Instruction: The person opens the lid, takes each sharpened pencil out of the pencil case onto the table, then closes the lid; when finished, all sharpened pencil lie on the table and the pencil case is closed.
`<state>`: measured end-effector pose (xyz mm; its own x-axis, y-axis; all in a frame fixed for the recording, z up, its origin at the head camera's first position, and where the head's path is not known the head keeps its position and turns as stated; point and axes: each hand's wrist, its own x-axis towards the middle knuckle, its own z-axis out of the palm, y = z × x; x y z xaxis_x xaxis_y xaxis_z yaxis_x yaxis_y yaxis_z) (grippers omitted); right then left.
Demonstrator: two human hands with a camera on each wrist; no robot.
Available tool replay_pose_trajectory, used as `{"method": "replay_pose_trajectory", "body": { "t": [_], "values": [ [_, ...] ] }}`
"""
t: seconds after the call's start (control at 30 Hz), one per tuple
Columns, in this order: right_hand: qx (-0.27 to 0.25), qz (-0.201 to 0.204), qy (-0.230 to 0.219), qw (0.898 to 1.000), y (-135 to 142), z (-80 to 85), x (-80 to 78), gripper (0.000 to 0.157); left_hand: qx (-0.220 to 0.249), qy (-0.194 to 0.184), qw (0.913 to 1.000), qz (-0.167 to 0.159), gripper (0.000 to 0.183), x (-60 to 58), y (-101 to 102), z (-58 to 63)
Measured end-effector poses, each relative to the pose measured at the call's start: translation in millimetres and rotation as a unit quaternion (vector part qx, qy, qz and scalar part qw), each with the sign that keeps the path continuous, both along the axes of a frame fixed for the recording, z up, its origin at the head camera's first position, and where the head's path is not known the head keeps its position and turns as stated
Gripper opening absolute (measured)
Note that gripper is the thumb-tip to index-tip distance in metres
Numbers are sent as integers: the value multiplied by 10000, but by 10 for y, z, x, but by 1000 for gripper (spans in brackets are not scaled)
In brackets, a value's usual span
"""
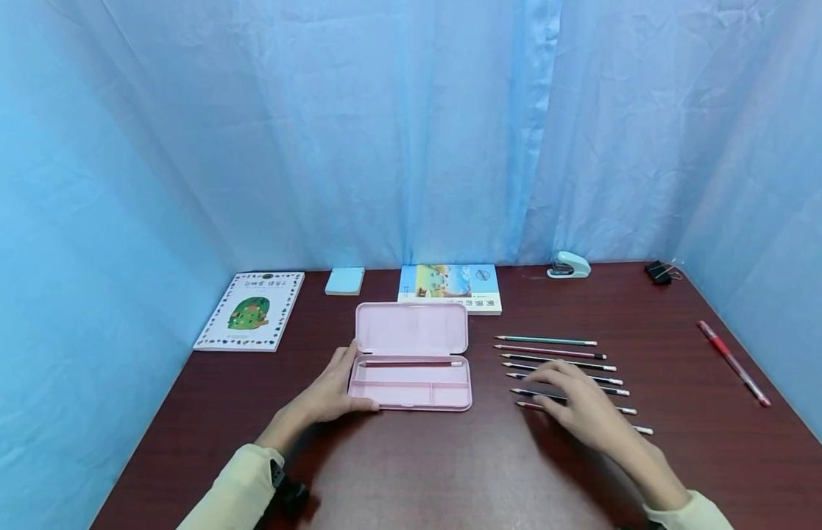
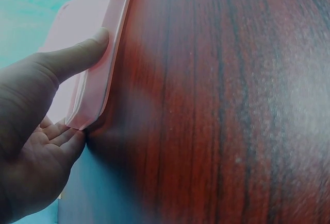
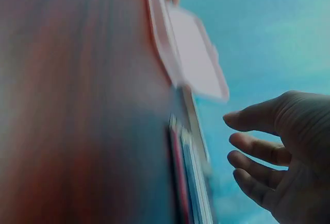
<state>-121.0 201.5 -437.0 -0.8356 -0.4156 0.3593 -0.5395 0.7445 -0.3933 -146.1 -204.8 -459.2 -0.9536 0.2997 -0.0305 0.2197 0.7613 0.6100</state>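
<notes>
A pink pencil case (image 1: 392,395) lies with its lid raised on the table, one dark red pencil (image 1: 411,364) in its long back compartment. My left hand (image 1: 331,390) holds the case's left end, thumb on the front wall and fingers round the left side; the left wrist view shows the thumb (image 2: 82,56) on the pink wall. Several pencils lie in a row right of the case, among them a green pencil (image 1: 546,340) farthest back. Over the nearer pencils hovers my right hand (image 1: 579,408), fingers spread and loosely bent, holding nothing; it partly hides them.
Behind the case lies a blue-and-white book (image 1: 450,283), with light blue sticky notes (image 1: 345,281) to its left. A white booklet (image 1: 250,313) is at far left. To the right are a mint stapler (image 1: 569,265), a black binder clip (image 1: 661,273) and a red pen (image 1: 734,362).
</notes>
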Motion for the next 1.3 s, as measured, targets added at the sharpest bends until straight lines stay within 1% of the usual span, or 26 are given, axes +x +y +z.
{"method": "replay_pose_trajectory", "body": {
  "t": [0.13, 0.23, 0.37, 0.43, 0.53, 0.67, 0.83, 0.9, 1.1, 1.3],
  "values": [
    [-29, 260, -420, 9988, -363, 92, -127, 32, -29, -44, 10000, 31, 121, -1, 1, 2],
    [-8, 487, -658, 9966, -622, 108, -224, 35, -24, -47, 10000, 42, 122, -1, 3, 1],
    [14, 831, -908, 9924, -911, 60, -341, 37, -20, -18, 10000, 26, 121, -4, 2, 1],
    [1, 1010, -1036, 9895, -1025, 26, -385, 37, -2, -17, 10000, 13, 121, -10, 1, -2],
    [-63, 1303, -1101, 9853, -1154, -22, -440, 36, 17, -26, 10000, 16, 121, -12, 7, 3],
    [0, 1524, -1120, 9820, -1251, -70, -484, 36, 18, -48, 10000, 31, 120, -10, 14, 7],
    [312, 1435, -1346, 9800, -1297, -91, -517, 38, 38, -105, 9999, 34, 121, -13, 5, 14],
    [397, 1465, -1454, 9777, -1306, -96, -544, 37, 44, -114, 9999, 14, 121, -14, 2, 20],
    [334, 1802, -1799, 9665, -1335, -96, -630, 31, 96, -50, 9999, -3, 121, -11, -3, 20],
    [327, 1886, -1787, 9651, -1368, -122, -660, 26, 30, -112, 9999, 63, 122, 5, -8, -1]
  ]
}}
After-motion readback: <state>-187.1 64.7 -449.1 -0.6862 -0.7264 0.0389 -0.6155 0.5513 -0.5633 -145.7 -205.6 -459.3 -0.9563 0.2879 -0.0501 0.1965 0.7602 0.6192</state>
